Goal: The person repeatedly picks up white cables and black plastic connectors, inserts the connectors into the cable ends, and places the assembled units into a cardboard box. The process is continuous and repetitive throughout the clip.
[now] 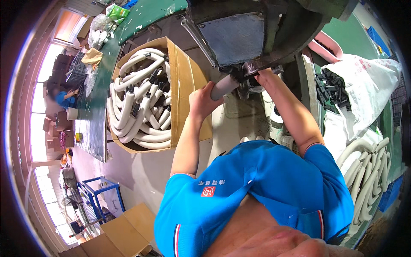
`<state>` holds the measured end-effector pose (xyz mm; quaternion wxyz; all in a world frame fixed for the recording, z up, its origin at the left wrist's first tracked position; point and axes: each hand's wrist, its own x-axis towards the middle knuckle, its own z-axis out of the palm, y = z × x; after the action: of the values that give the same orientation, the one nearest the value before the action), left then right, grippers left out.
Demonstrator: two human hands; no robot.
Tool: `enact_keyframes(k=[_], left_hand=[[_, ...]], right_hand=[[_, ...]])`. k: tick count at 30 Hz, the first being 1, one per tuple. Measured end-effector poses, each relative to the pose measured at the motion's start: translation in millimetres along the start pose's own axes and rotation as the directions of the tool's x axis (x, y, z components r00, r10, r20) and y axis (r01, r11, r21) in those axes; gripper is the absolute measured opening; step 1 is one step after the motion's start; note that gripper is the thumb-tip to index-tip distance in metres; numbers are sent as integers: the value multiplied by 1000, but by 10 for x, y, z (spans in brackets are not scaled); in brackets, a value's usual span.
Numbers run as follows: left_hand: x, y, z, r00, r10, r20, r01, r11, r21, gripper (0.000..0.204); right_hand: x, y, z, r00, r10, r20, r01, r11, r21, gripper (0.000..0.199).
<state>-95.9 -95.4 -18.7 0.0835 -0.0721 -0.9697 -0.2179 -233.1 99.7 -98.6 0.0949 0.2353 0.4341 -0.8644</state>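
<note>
Pale grey tube [224, 87], slanted, at dark machine [233, 39]

Grey-white tube [224, 87] looked like smooth, matt plastic. Machine [295, 38] was dark metal, its bluish plate [233, 38] scuffed. Carton [184, 85] was matt cardboard. Sack [370, 90] showed creased, faintly glossy plastic; black fittings [333, 90], dull plastic. Polo shirt [274, 171] was matt cloth.

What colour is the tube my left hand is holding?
The tube is pale grey; it shows best in the head view.
</note>
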Motion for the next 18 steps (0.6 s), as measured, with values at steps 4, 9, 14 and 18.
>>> enact_keyframes(k=[4, 9, 14, 18], left_hand=[[40, -35, 39, 999, -21, 40, 22, 999, -23, 38], [35, 12, 43, 977, -119, 179, 136, 987, -84, 45], [-88, 84, 91, 965, -171, 201, 196, 974, -114, 46], [61, -30, 161, 971, -122, 206, 140, 987, -75, 46]], right_hand=[[121, -52, 64, 999, 32, 0, -32, 992, -118, 25], [182, -3, 8, 1000, 24, -17, -28, 973, -231, 31], [173, 101, -90, 998, -23, -58, 0, 934, -357, 36], [188, 176, -202, 993, -76, -92, 26, 890, -455, 41]])
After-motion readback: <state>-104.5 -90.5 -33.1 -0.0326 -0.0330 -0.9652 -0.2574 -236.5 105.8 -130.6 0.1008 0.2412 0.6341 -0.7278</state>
